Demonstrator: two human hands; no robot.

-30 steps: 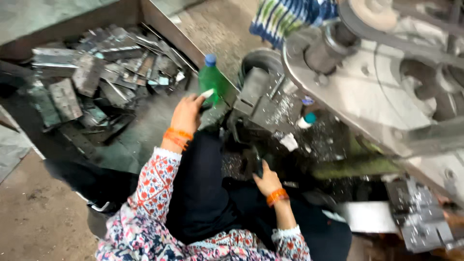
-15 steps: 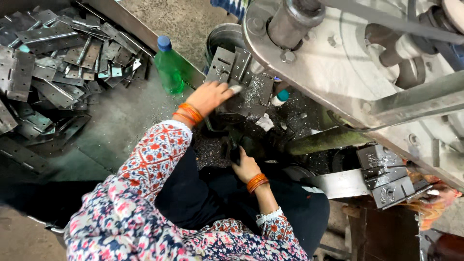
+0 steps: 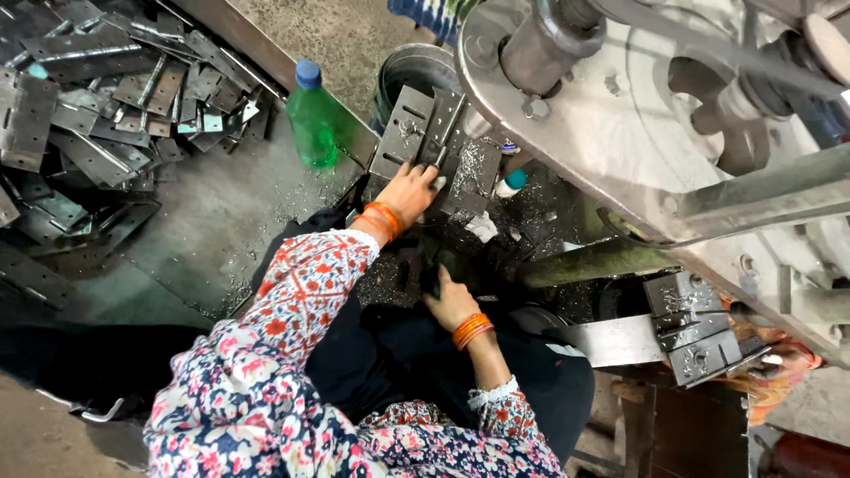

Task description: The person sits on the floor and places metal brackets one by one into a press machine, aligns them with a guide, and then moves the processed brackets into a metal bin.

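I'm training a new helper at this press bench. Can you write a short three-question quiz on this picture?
1. True or false: the green bottle stands upright.
2. What does the left hand touch? A) the bottle B) grey metal plates C) the steel drum
3. Which wrists carry orange bangles?

Key: 1. True. 2. B. 3. Both; the right hand rests on dark parts below, its grip unclear.

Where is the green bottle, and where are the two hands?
green bottle [image 3: 312, 128], head view, on its green body.
left hand [image 3: 409, 188], head view, on the back of the hand.
right hand [image 3: 450, 301], head view, on the back of the hand.
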